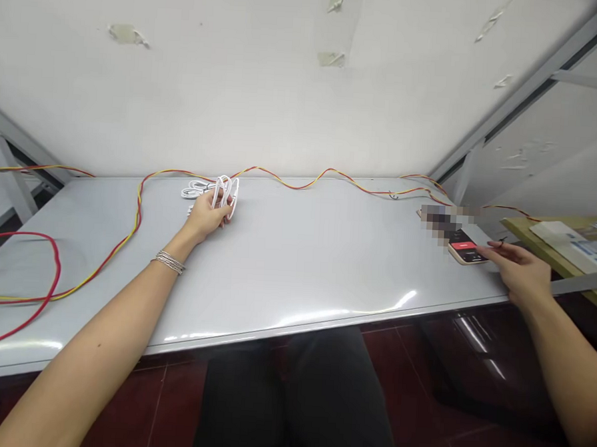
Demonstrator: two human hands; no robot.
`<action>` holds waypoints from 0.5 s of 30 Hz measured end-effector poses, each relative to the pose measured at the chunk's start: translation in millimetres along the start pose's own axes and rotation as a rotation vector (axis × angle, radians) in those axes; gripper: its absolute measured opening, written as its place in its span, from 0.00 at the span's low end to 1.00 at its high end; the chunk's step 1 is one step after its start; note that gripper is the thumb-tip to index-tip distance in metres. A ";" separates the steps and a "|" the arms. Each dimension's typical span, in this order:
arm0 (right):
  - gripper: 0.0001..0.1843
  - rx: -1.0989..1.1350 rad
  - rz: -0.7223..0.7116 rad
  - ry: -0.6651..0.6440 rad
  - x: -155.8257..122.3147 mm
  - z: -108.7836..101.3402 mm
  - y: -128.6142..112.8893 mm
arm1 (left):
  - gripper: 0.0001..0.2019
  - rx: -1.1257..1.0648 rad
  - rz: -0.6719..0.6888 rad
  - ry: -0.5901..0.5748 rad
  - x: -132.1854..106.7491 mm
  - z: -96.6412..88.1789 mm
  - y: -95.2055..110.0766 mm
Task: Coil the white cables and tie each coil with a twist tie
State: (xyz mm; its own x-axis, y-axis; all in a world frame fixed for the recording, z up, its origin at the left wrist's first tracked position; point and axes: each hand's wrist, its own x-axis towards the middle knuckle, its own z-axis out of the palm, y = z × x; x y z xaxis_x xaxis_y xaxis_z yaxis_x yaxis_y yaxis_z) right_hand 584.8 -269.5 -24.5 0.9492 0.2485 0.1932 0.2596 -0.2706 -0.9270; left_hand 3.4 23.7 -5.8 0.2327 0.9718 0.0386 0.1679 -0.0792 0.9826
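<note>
From where I stand, the left hand [209, 213] has its fingers closed around a loop of white cable [234, 197], just above the tabletop [327, 252], near the wall. A second white coil [194, 190] lies right behind it, so the loops could snag on each other if the hand pulls sideways. The right hand [523, 270] seems to pinch a small dark strip [502, 241], perhaps a tie; it's thin enough to slip from the fingertips. That hand is just beside the phone [469, 254], and a careless sweep might nudge it toward the tabletop's right end.

The cable looks smooth and rubbery, bent into narrow ovals. The tabletop is pale grey, hard and glossy. A red-and-yellow wire [311, 183] wanders in loose waves along the back, twisted and springy. The phone is a flat, rounded slab, partly blurred out.
</note>
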 end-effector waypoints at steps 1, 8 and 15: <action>0.19 0.005 0.004 0.005 -1.8 0.6 -2.3 | 0.14 0.000 0.000 -0.001 -0.1 0.0 0.0; 0.14 0.013 0.030 0.035 -9.0 3.0 -11.5 | 0.14 -0.011 0.009 -0.001 1.3 0.0 -1.8; 0.13 0.015 0.032 0.049 -11.8 3.6 -15.2 | 0.14 -0.004 0.013 0.002 1.7 -0.1 -1.8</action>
State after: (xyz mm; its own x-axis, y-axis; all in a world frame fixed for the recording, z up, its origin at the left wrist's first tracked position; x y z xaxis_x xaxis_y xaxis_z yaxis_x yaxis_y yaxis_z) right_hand 569.0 -265.1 -13.8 0.9646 0.1938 0.1788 0.2267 -0.2632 -0.9377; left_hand 3.4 25.5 -7.5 0.2329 0.9711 0.0517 0.1614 -0.0910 0.9827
